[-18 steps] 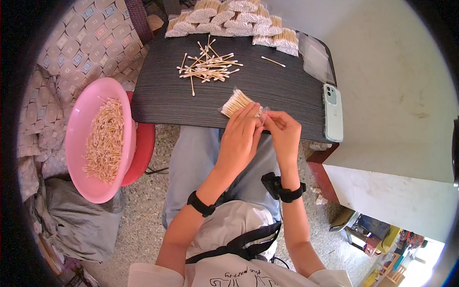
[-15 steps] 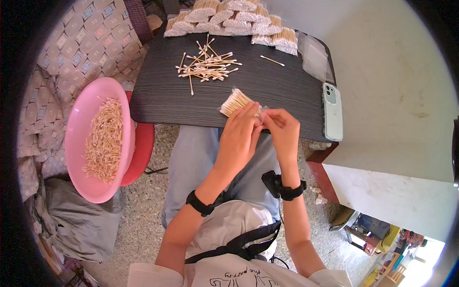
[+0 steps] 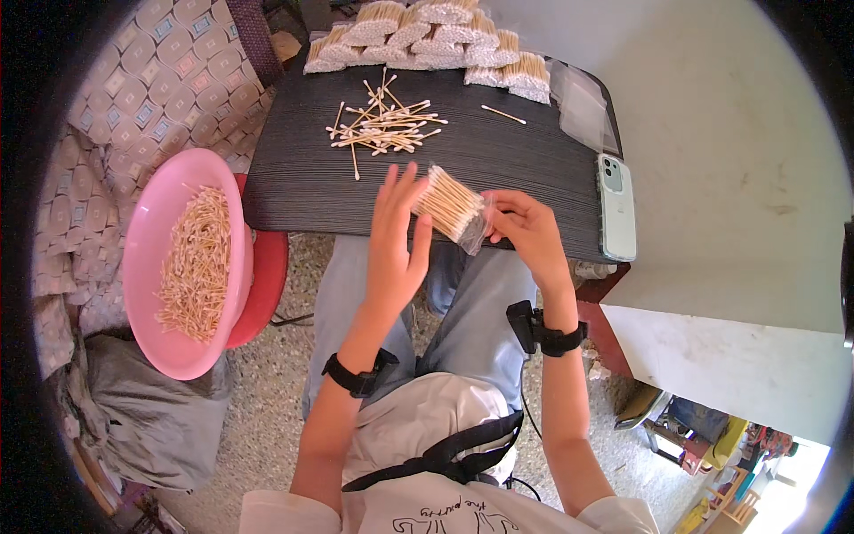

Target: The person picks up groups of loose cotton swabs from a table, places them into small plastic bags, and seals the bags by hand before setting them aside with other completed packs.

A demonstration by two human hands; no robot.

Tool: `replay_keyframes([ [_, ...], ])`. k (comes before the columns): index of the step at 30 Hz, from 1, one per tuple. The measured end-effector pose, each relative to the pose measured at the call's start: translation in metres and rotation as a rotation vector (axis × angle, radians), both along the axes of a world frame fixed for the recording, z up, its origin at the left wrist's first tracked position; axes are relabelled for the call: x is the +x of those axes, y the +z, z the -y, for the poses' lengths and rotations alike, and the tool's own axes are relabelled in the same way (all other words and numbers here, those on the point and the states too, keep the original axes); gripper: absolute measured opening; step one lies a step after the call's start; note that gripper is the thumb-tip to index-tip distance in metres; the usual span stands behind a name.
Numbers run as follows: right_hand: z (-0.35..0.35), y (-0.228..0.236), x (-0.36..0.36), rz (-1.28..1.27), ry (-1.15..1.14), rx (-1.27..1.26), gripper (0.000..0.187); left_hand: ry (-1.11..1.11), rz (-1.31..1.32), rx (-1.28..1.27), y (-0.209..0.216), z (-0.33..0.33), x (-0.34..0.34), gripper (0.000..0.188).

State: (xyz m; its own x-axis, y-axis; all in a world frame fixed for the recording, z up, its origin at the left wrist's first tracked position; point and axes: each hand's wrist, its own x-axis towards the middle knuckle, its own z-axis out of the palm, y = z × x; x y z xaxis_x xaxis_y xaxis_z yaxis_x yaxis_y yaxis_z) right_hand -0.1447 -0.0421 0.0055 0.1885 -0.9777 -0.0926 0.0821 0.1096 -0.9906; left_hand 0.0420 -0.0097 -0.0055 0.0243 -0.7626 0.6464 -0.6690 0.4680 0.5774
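A clear plastic bag of cotton swabs (image 3: 450,205) lies tilted between my hands at the table's near edge. My right hand (image 3: 527,230) pinches the loose plastic end of the bag, on its right side. Along the bag's left side, my left hand (image 3: 398,233) is opened out, thumb and fingers apart, with the fingertips at or close to the plastic. Farther off on the table is a loose heap of cotton swabs (image 3: 387,125). One single swab (image 3: 503,115) lies apart, to the right of that heap.
Filled swab bags (image 3: 418,36) are stacked at the table's far edge. Flat clear bags (image 3: 580,107) and a phone (image 3: 616,209) lie along the right side. A pink basin (image 3: 142,267) of loose swabs rests on a red stool (image 3: 269,280) at left. A wall borders the right.
My left hand has let go of the bag and moved left with its fingers spreading. More of the bag now shows. My right hand keeps its pinch, shifted slightly right.
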Motion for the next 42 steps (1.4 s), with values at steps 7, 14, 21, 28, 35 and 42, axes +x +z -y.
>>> replay_keyframes([
  [7,0.007,0.002,0.004,-0.198,0.024,0.013,0.017,-0.123,-0.048,0.125,-0.01,0.003,0.007,0.046],
  [14,-0.011,0.012,0.005,0.008,0.089,-0.025,0.029,-0.266,-0.325,0.272,0.002,-0.002,0.009,0.075],
  [21,-0.03,0.019,0.023,0.305,-0.044,-0.075,0.039,-0.359,-0.722,0.543,0.003,-0.01,-0.007,0.063],
  [28,-0.027,0.031,0.031,-0.018,0.024,-0.21,0.032,-0.109,-0.232,0.068,0.004,-0.001,-0.006,0.04],
  [35,-0.02,0.022,0.042,0.118,0.006,-0.227,0.027,-0.386,-0.915,0.467,0.001,0.009,-0.007,0.028],
  [42,-0.013,0.014,0.051,0.101,-0.022,-0.157,0.026,-0.348,-0.891,0.4,-0.002,0.01,-0.01,0.024],
])
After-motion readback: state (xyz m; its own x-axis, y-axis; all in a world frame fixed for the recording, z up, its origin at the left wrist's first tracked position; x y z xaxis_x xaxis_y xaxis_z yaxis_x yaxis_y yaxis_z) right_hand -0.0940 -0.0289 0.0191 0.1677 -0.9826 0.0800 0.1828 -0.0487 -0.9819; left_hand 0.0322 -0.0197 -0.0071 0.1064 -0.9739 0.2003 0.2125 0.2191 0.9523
